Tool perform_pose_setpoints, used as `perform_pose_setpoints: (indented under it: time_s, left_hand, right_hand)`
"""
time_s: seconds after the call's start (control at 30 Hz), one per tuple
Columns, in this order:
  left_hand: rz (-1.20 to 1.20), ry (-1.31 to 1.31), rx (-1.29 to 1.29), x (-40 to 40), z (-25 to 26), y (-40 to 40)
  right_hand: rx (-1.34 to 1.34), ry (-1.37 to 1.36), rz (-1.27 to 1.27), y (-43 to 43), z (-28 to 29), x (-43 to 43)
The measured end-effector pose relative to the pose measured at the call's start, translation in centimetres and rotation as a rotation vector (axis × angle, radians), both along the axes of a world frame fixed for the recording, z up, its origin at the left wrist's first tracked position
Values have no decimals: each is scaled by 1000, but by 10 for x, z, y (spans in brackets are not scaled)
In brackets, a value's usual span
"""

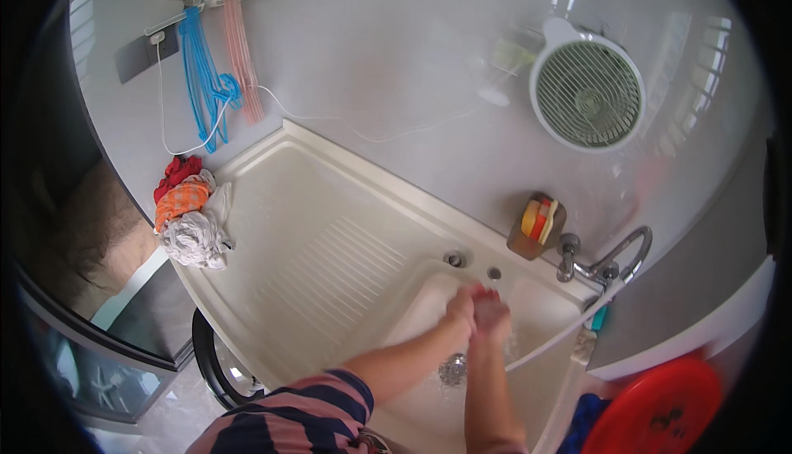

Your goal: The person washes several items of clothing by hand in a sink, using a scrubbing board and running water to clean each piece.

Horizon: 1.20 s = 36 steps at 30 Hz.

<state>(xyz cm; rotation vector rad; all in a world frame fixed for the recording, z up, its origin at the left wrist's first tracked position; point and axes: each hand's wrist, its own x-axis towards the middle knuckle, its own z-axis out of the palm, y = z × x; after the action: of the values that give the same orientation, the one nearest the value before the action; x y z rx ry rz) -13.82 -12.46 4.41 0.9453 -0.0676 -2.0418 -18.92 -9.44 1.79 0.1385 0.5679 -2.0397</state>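
Observation:
Above the basin of a cream laundry sink (427, 355), my left hand (461, 312) and my right hand (493, 315) press against each other. Both are blurred, and no object shows between them. Whether the fingers are spread is unclear. The metal drain (453, 370) lies below the hands, partly behind my right forearm. A chrome faucet (609, 262) is mounted at the sink's right rear, with a pale hose running from it across the basin. The ribbed washboard (340, 268) is to the left of the hands.
Crumpled clothes (195, 225) lie on the sink's left corner. Blue hangers (201, 77) and pink hangers (242, 58) hang on the wall. A holder with sponges (537, 222) is beside the faucet. A green-and-white strainer basket (588, 92) hangs above; a red plastic basin (659, 411) is at lower right.

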Motion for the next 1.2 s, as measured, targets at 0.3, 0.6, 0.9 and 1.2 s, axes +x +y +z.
perform_pose_setpoints:
  time_s: [0.3, 0.6, 0.9, 1.2]
  left_hand:
    - [101, 61, -240, 50, 108, -146]
    - [-204, 191, 41, -6, -21, 54]
    - [-261, 198, 64, -34, -2, 118]
    - [-214, 153, 22, -39, 2, 135]
  right_hand:
    - [-103, 194, 105, -140, 142, 58]
    - [-62, 109, -101, 73, -17, -4]
    - [-145, 106, -73, 137, -15, -36]
    - [-299, 93, -16, 152, -11, -38]
